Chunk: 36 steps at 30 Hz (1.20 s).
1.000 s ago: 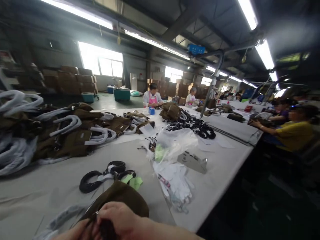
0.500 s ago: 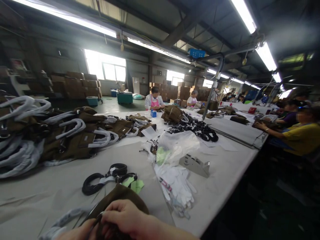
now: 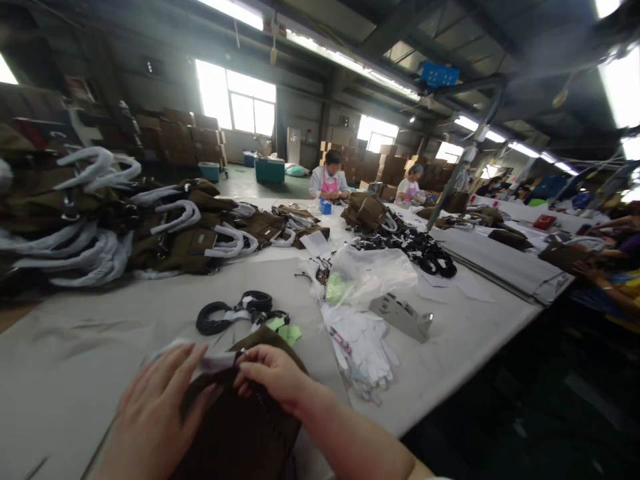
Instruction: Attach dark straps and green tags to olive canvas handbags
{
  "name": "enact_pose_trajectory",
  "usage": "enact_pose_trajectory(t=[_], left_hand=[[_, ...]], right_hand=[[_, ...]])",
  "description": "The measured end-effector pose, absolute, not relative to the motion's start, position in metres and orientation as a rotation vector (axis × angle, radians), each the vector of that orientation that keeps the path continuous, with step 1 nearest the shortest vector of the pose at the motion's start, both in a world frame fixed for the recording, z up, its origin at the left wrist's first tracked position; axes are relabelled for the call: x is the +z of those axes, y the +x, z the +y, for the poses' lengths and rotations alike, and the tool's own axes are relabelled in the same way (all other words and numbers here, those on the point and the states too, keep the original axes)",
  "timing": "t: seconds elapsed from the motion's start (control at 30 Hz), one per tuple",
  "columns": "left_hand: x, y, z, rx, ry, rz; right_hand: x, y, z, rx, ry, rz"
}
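Glaring windows (image 3: 243,105) and ceiling tube lights (image 3: 620,87) blow out; edges warp, darken, and blur.

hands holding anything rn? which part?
Both are on the brown bag. Right hand pinches its top edge by the white-wrapped handle; left hand lies spread over the left side, grip unclear.

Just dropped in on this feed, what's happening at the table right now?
A person works on a brown bag lying at the near edge of a long white table. The left hand rests on the bag beside a white-wrapped handle, and the right hand pinches the bag's top edge. Black straps, green tags and white gloves lie just beyond. More brown bags are piled on the left, and other people work farther along.
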<state>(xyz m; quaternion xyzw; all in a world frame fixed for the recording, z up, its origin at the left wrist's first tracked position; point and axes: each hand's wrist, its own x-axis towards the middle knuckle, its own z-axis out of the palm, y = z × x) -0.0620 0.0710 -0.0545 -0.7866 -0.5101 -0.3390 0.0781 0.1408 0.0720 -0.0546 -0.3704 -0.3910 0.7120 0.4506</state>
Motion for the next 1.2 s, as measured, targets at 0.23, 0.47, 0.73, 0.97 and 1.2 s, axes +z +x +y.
enact_pose_trajectory(t=[0.23, 0.47, 0.73, 0.97, 1.2], left_hand=[[-0.051, -0.060, 0.025, -0.631, -2.470, -1.938], [-0.070, -0.050, -0.005, -0.537, -2.699, -1.873], [-0.097, -0.072, -0.002, -0.619, -2.731, -1.912], [-0.108, -0.079, 0.000, -0.802, -2.718, -1.874], [-0.120, -0.079, -0.014, -0.962, -2.536, -1.949]], right_hand=[[-0.050, 0.172, 0.089, 1.576, -1.102, -1.024], [-0.061, 0.190, 0.103, 1.569, -1.218, -1.024], [-0.057, 0.250, 0.126, 1.337, -1.566, -1.165], [-0.049, 0.279, 0.148, 1.121, -1.795, -1.412], [-0.082, 0.217, 0.133, 1.667, -1.754, -1.429]])
